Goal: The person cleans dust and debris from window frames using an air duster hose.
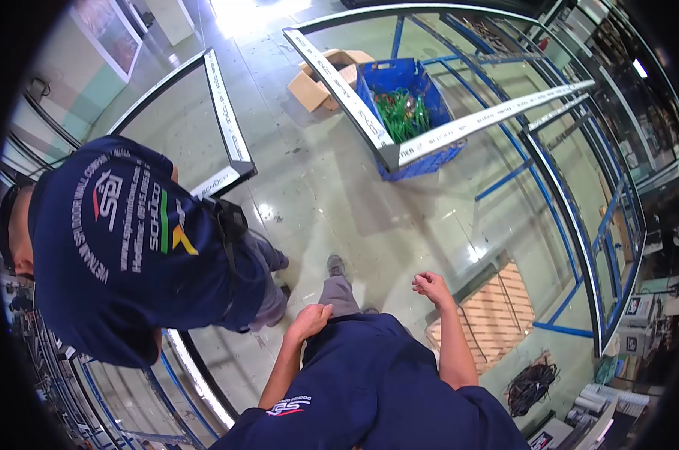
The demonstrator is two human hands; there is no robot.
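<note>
My left hand (pixel 310 321) is beside the front of my dark blue shirt, above my grey trouser leg, its fingers curled in; whether anything small is inside is hidden. Held out in the air over the floor, my right hand (pixel 431 288) has its fingers bent and the thumb close to them, with no object visible in it. Neither hand touches a frame. Beyond my hands, a large window frame (pixel 459 132) with white printed film rests on blue metal racks (pixel 497 124). Under its corner stands a blue crate (pixel 422 161) with green straps (pixel 401 112) inside.
A co-worker (pixel 122 247) in a dark blue shirt stands at the left, near another frame (pixel 223 112). An open cardboard box (pixel 307 91) lies behind the crate. On the floor at the right are a wooden-patterned panel (pixel 489 319) and a dark cable coil (pixel 532 386).
</note>
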